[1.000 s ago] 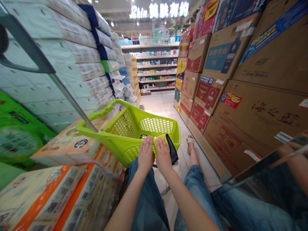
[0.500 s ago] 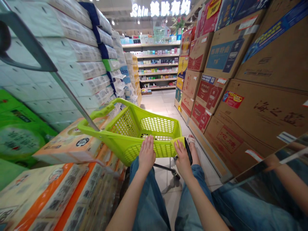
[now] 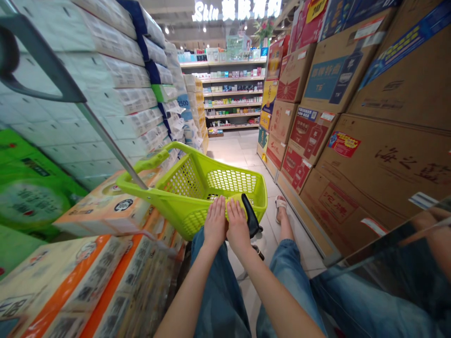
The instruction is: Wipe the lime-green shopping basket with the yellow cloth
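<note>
A: What are the nearest parts showing?

B: The left hand [image 3: 215, 224] is lying, fingers straight and unclenched, across the near rim of the lime-green basket [image 3: 197, 220]. Just beside it, the right hand [image 3: 238, 227] is resting straight-fingered on a yellow-and-black pad [image 3: 250, 213]; whether it is gripping, I cannot tell, its underside being hidden.

A: Where is the pad sitting?

B: It is covering part of that rim.

A: And farther off?

B: Cartons [image 3: 380, 164] are lining the right; stocked shelves [image 3: 232, 92] are standing beyond.
</note>
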